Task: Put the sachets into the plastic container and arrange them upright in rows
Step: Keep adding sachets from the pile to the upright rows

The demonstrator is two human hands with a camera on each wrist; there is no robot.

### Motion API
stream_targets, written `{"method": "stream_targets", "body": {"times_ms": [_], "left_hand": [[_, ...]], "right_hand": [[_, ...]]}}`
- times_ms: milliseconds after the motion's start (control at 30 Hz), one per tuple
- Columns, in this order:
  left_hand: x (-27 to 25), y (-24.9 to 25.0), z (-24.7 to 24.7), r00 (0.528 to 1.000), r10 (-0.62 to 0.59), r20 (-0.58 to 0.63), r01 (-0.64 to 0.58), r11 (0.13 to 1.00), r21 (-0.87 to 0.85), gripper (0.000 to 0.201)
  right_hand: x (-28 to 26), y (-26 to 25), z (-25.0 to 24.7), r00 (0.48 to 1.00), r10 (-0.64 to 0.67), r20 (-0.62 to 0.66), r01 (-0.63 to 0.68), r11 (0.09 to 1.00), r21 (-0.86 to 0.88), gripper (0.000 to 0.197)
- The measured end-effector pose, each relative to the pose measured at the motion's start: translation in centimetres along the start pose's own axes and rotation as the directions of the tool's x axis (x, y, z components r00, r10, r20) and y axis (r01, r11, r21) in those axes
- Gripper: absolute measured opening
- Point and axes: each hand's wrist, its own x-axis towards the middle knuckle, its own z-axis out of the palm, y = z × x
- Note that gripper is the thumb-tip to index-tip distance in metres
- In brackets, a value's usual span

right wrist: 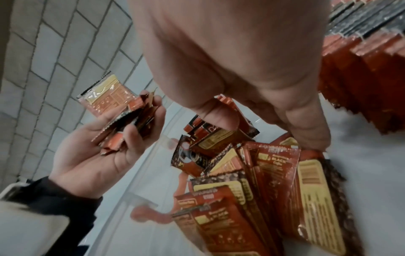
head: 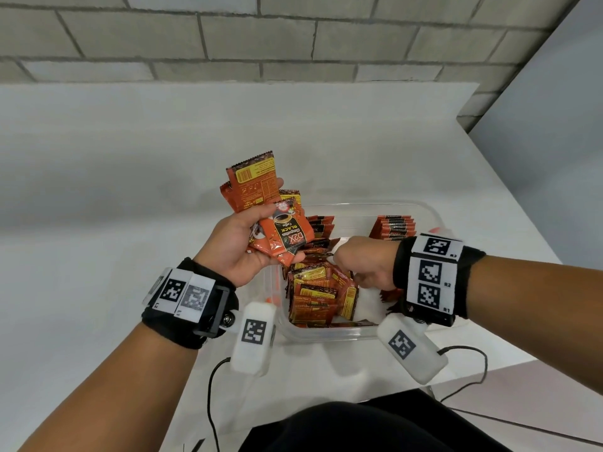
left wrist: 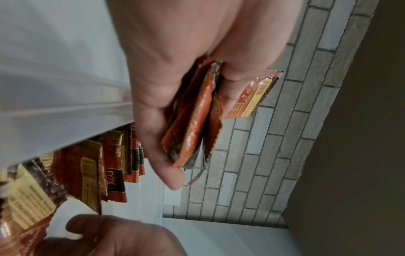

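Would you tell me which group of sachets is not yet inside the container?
The bunch gripped in the left hand, held above the plastic container; the others are inside it.

grey block wall (head: pixel 228 37), white table (head: pixel 130 158)

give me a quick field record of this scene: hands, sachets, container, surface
left hand: holds a fanned bunch of sachets above the container's left edge
right hand: reaches into the container, fingers on the leaning sachets
plastic container: clear, on the table
far row: sachets standing upright at the back right
near pile: sachets tilted and jumbled, not yet in a neat row
table: white, against a grey block wall
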Motion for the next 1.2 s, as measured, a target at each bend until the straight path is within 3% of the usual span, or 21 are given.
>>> {"method": "stream_targets", "body": {"times_ms": [167,333,433,533,633,733,833,900,1000,1067,1200], "left_hand": [[0.1,-0.2,0.0,1.000,0.011,0.002,-0.011,1.000,0.000,0.040],[0.2,-0.3,0.3,1.000,0.000,0.003,0.001,1.000,-0.012,0.036],[0.2,-0.2,0.3,1.000,0.006,0.011,-0.006,1.000,-0.006,0.037],[0.1,-0.1,0.3,1.000,0.012,0.019,-0.012,1.000,-0.007,0.038],[0.2,-0.2,0.5,1.000,0.007,0.016,-0.007,1.000,0.003,0.039],[0.1,-0.3,0.9,0.999,-0.018,0.027,0.017,1.000,0.012,0.041],[0.0,-0.5,1.4,0.998,-0.051,0.031,0.050,0.998,0.032,0.052],[0.0,-0.5,1.7,0.997,-0.077,0.028,0.076,0.996,0.041,0.053],[0.0,-0.7,2.3,0.993,-0.109,0.046,0.106,0.992,0.066,0.039],[-0.1,-0.8,3.1,0.989,-0.140,0.054,0.135,0.986,0.099,0.040],[0.2,-1.5,4.8,0.975,-0.207,0.079,0.190,0.964,0.186,0.060]], "right_hand": [[-0.7,0.0,0.4,0.997,0.076,0.031,-0.071,0.987,-0.142,0.017],[-1.8,-0.6,-0.3,0.999,0.039,-0.023,-0.043,0.975,-0.219,0.010],[-2.1,0.0,-0.7,0.999,-0.013,-0.034,0.003,0.956,-0.293,0.028],[-1.9,0.4,-0.3,0.997,0.076,0.024,-0.066,0.956,-0.285,0.043],[-1.7,0.3,0.4,0.991,0.127,0.049,-0.112,0.965,-0.239,0.046],[-1.6,0.1,0.1,0.994,0.098,0.051,-0.080,0.956,-0.282,0.044],[-2.2,-0.3,-1.6,0.997,-0.067,-0.029,0.047,0.898,-0.437,0.034],[-3.0,-0.8,-3.4,0.955,-0.281,-0.092,0.196,0.834,-0.515,0.035],[-4.9,-1.4,-5.4,0.787,-0.588,-0.190,0.475,0.772,-0.421,0.040],[-5.2,-1.8,-5.6,0.706,-0.672,-0.224,0.613,0.738,-0.284,0.039],[-3.5,-2.2,-4.8,0.638,-0.743,-0.201,0.691,0.668,-0.277,0.028]]}}
